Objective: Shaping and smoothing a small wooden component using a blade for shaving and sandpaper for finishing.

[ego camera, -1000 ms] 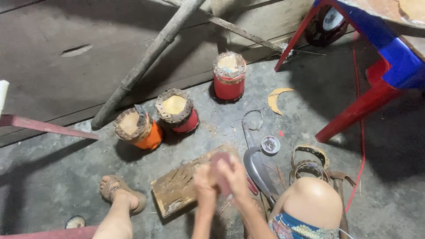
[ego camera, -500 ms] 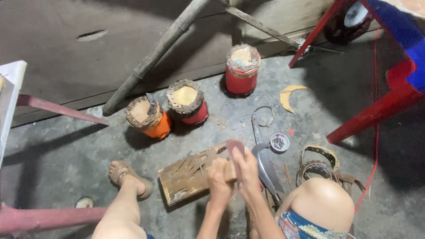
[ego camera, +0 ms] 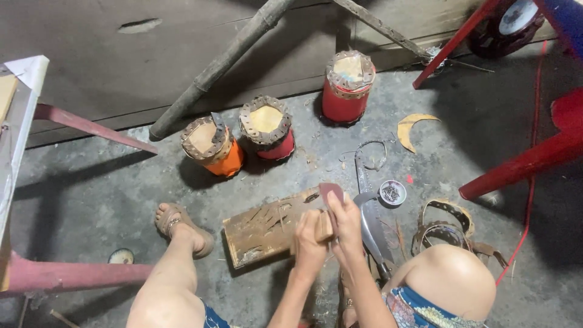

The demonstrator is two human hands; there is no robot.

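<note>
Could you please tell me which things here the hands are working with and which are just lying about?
In hand:
left hand and right hand, both on a small piece
wooden board under them

Lying about:
three small drums
knife
tin of nails
leather strips
crescent scrap
bamboo pole

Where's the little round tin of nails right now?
In the head view, the tin sits on the floor right of the hands, beside the knife blade and left of the leather straps.
</note>
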